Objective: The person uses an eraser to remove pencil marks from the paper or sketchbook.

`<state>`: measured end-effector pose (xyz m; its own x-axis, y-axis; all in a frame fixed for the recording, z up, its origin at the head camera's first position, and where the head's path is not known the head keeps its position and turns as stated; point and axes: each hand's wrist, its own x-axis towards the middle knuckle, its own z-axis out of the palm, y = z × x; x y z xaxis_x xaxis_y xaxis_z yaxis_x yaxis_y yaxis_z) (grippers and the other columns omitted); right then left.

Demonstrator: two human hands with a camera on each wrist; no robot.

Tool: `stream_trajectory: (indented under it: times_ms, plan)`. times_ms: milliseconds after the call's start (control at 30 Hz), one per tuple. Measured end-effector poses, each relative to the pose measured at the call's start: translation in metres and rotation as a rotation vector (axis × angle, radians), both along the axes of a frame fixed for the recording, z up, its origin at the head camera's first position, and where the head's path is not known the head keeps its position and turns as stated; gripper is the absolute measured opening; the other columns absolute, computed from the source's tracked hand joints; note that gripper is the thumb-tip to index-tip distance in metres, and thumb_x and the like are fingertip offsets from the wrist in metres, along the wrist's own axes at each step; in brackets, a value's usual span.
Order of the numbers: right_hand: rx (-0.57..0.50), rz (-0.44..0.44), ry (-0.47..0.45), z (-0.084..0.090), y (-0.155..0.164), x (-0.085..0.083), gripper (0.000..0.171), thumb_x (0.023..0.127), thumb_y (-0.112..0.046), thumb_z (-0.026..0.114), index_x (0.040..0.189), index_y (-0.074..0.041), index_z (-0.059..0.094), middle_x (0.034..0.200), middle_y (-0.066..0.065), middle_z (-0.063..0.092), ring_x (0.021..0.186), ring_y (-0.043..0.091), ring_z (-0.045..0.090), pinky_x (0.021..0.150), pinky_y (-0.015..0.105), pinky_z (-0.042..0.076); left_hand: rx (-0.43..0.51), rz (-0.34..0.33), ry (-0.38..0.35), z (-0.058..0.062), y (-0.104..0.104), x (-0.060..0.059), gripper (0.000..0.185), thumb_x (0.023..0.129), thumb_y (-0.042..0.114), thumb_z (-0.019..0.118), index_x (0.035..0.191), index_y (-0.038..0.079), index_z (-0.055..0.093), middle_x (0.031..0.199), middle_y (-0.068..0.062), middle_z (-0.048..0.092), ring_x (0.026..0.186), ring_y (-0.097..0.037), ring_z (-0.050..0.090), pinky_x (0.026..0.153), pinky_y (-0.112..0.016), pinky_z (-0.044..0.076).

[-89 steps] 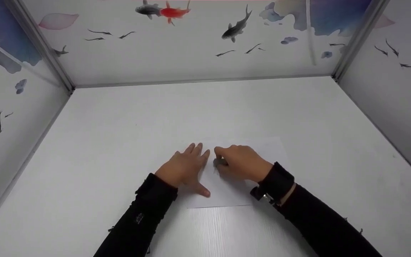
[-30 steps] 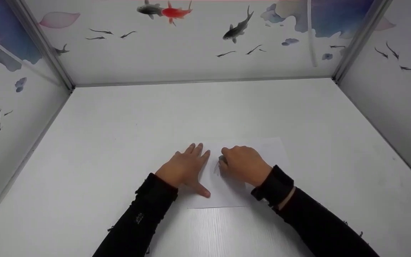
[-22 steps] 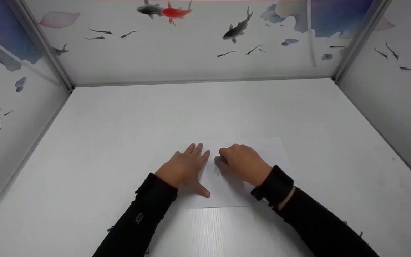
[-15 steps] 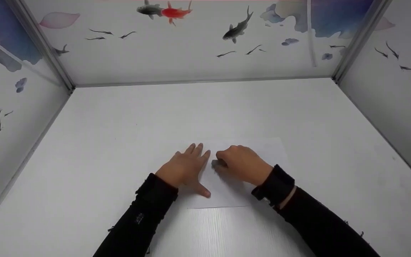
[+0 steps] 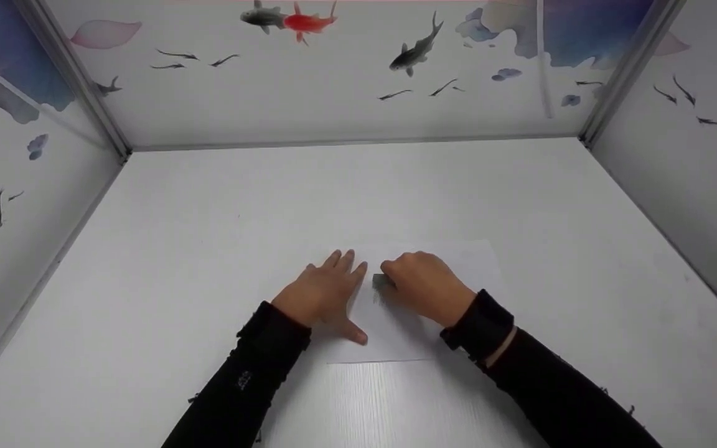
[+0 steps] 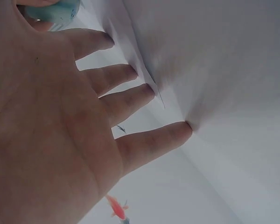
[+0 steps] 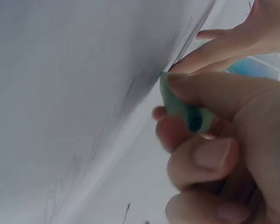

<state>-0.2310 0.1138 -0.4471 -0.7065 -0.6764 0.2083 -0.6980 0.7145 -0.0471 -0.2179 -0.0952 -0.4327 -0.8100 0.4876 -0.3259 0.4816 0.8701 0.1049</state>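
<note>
A white sheet of paper [image 5: 464, 264] lies on the table under both hands. My left hand [image 5: 326, 292] rests on its left part with spread, straight fingers; in the left wrist view, some fingertips [image 6: 147, 91] touch the paper near its edge. My right hand [image 5: 424, 286] pinches a small green eraser [image 7: 175, 100] with a dark blue spot, thumb and curled fingers around it. The eraser's end meets the paper just right of my left fingers. Thin grey pencil-like lines [image 7: 77, 163] show on the sheet; the right hand hides part of them.
The white tabletop [image 5: 209, 199] extends around the paper. Panels printed with fish and leaves, such as the back panel [image 5: 333, 106], stand along the left, back and right sides, joined by metal posts [image 5: 620, 68].
My right hand moves the eraser in short strokes over the lines; since half a second ago it has shifted slightly away from me and to the right. My left hand stays put.
</note>
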Motion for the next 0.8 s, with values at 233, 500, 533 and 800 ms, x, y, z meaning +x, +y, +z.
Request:
stream_trajectory:
  times_ms: [233,500,533,800]
  plan:
    - [0.011,0.022,0.068,-0.0005,0.0014,-0.0006,0.013,0.094,-0.006,0.082,0.083,-0.001,0.076,0.066,0.008,0.067,0.061,0.02,0.065,0.059,0.033,0.058,-0.012,0.01,-0.038,0.0011,0.0009,-0.0018,0.128,0.077,0.07,0.087,0.172,0.013,0.022,0.178,-0.017,0.014,0.164,-0.036,0.011,0.123,-0.065,0.031]
    - [0.009,0.044,0.109,-0.0039,0.0014,-0.001,0.019,0.098,-0.015,0.079,0.085,-0.005,0.07,0.065,0.005,0.061,0.055,0.017,0.056,0.054,0.032,0.053,-0.015,0.005,-0.038,0.0011,0.0017,-0.0024,0.129,0.076,0.071,0.087,0.172,0.013,0.022,0.178,-0.016,0.014,0.164,-0.036,0.012,0.122,-0.064,0.032]
    - [0.001,0.019,0.132,-0.0045,0.0013,-0.0009,0.019,0.1,-0.016,0.077,0.087,-0.004,0.069,0.067,0.006,0.061,0.054,0.017,0.057,0.053,0.032,0.054,-0.013,0.005,-0.039,0.0013,0.0018,-0.0025,0.129,0.076,0.071,0.086,0.172,0.013,0.022,0.178,-0.016,0.013,0.164,-0.036,0.011,0.122,-0.065,0.032]
    - [-0.079,-0.02,0.147,-0.0071,0.0013,0.0001,0.017,0.103,-0.015,0.074,0.108,0.0,0.067,0.073,0.01,0.068,0.06,0.022,0.066,0.059,0.036,0.06,-0.026,-0.006,-0.02,-0.0009,0.0015,-0.0039,0.129,0.076,0.073,0.085,0.172,0.013,0.022,0.178,-0.017,0.015,0.164,-0.037,0.013,0.121,-0.065,0.034]
